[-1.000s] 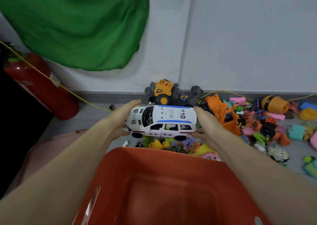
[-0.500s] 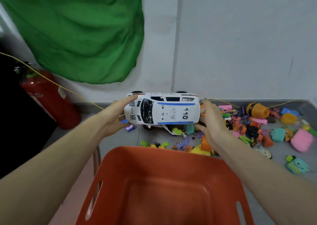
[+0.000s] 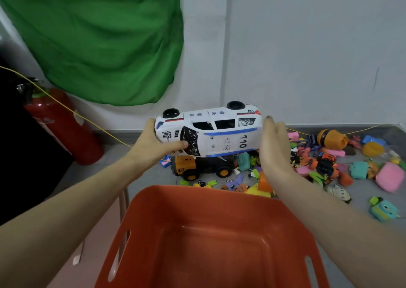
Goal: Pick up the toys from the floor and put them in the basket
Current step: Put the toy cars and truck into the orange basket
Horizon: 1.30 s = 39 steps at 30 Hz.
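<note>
A white police car [image 3: 211, 131] is being held in the air between both hands, tipped onto its side so that the wheels are pointing away toward the wall and the roof marked 110 is facing the camera. The front end is being gripped by the left hand [image 3: 153, 145], whose thumb is lying across the windshield and whose fingers are curled behind the hood. The rear end is being pressed by the right hand [image 3: 273, 147], held flat with its fingers extended upward. An orange basket [image 3: 206, 202] is being kept below and nearer than the hands, with nothing seen inside it. A yellow truck [image 3: 186, 167] is lying on the floor just beneath the car, and a scatter of small toys [image 3: 329, 162] is spread beyond and to the right of the right hand. A red fire extinguisher [image 3: 63, 125] is leaning to the left of the left hand.
</note>
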### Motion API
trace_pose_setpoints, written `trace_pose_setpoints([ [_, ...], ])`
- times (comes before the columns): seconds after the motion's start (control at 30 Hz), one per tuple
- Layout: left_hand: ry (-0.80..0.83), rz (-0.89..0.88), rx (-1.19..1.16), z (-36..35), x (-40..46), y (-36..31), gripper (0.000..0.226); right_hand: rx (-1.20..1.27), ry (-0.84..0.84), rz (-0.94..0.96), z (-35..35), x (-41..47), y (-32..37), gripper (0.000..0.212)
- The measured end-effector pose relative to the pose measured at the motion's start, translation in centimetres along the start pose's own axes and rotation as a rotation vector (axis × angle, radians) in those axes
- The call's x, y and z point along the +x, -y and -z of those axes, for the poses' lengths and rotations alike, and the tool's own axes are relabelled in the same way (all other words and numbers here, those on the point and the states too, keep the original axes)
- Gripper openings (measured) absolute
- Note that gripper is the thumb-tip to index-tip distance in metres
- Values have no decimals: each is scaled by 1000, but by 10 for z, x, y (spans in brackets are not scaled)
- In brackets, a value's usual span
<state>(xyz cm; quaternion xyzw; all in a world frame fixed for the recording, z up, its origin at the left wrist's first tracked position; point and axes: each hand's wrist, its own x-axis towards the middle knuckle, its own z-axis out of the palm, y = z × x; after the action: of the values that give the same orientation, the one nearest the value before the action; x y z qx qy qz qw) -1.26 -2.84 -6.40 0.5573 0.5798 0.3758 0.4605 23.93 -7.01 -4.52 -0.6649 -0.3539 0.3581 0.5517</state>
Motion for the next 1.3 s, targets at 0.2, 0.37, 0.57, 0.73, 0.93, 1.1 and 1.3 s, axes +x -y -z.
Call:
trace_pose_setpoints([
  [0.2, 34, -58, 24, -1, -7, 0, 61, 44, -35, -102, 1, 2, -7, 44],
  [0.37, -10, -85, 1, 4, -3, -3, 46, 26, -59, -71, 2, 0, -4, 47],
  [0.57, 45, 187, -63, 11, 10, -7, 38, 34, 69, -185, 3, 12, -5, 51],
  [0.73, 46, 321, -105, 17, 9, -6, 37, 76, 173, -216, 9, 13, -6, 52],
  [0.93, 93, 365, -55, 20, 5, -5, 32, -137, 180, -64, 9, 7, 3, 53],
  [1.1, 96, 387, -26, 14, 1, -7, 37, -614, 359, 742, 5, -40, 10, 81],
  [1.3, 151, 328, -32, 18, -5, -22, 29, -873, 460, 765, 14, -28, -1, 104],
])
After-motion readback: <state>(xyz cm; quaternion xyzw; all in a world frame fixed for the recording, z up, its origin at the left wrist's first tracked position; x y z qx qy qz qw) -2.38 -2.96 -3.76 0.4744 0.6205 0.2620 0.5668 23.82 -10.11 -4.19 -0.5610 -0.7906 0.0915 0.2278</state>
